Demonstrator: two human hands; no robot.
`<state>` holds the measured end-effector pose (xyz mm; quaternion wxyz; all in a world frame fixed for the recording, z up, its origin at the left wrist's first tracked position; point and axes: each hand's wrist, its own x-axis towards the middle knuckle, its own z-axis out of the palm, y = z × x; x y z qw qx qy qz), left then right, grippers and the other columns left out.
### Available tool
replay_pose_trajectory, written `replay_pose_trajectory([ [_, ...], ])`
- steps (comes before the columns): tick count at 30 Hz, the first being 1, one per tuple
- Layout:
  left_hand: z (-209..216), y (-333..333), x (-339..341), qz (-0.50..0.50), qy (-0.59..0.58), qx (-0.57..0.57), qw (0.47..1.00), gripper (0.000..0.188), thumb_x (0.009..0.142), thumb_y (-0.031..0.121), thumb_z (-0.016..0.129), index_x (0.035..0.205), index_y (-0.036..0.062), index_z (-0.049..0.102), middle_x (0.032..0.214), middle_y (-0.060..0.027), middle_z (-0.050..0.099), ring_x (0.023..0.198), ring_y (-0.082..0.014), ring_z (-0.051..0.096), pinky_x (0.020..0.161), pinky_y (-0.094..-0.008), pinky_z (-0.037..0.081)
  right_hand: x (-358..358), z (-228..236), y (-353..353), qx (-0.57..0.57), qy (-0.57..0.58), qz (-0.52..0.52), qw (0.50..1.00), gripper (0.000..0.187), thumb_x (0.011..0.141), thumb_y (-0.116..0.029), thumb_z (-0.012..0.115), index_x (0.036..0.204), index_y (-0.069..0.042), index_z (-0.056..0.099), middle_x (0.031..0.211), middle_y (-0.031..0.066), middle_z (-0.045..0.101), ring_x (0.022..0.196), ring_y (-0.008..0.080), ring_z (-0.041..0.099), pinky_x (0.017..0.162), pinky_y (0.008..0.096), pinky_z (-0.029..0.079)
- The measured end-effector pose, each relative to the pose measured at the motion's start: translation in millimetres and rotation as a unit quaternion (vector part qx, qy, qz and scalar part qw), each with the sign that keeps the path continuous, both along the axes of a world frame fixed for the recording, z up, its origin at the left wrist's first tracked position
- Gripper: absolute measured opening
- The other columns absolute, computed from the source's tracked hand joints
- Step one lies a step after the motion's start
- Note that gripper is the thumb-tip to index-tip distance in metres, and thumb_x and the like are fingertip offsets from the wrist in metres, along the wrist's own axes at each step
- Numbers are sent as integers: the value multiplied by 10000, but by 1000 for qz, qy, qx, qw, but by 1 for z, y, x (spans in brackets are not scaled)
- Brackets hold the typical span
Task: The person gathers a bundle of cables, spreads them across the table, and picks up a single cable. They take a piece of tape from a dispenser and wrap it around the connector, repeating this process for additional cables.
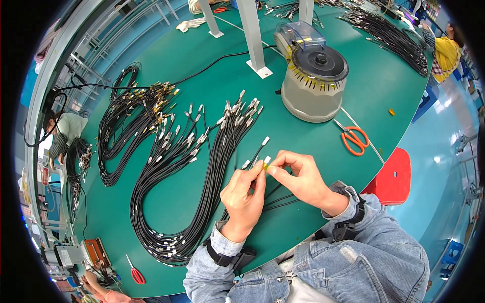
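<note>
In front of me my left hand (243,202) and my right hand (300,179) meet, fingertips pinched together. Between them is the end of a black cable with a white connector (267,159). A bit of yellow tape (265,166) shows at the fingertips, partly covered by them. My left hand pinches the cable end, while my right thumb and forefinger close on the tape. Just beyond my fingers lie loose cable ends, one with a white connector (265,141). Left of my hands a thick bundle of black cables (144,217) bends in a U, its white-tipped ends pointing away.
A grey round tape dispenser (310,98) stands ahead, with orange-handled scissors (355,140) beside it. Another cable coil (108,146) lies farther left. Red-handled scissors (136,275) lie near left. Grey posts (251,35) rise from the green table (202,65). A red stool (396,177) is right.
</note>
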<state>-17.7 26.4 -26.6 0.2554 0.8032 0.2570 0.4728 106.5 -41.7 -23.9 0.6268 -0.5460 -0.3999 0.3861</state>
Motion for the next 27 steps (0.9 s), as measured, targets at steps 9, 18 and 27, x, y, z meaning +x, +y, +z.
replay_pose_trajectory([
  [9,6,1,-3,-37,-2,-102,994,196,749,-50,651,936,7,638,654,-20,539,526,-54,464,456,-177,358,1,-2,2,9,7,-1,1000,132,819,-100,596,784,27,594,695,3,534,654,67,453,611,236,384],
  [18,8,0,-4,-152,-122,-409,892,168,830,5,591,994,-28,594,755,-2,559,638,-30,489,524,-164,391,3,-4,-1,20,13,37,999,112,855,-90,580,832,19,590,804,32,555,760,90,493,701,246,395],
  [27,6,-2,-9,-151,-118,-497,846,185,858,72,586,1019,-19,587,755,4,564,625,-21,484,526,-142,370,0,-4,2,38,9,14,999,154,832,-135,597,821,18,611,747,26,558,690,88,491,659,258,383],
])
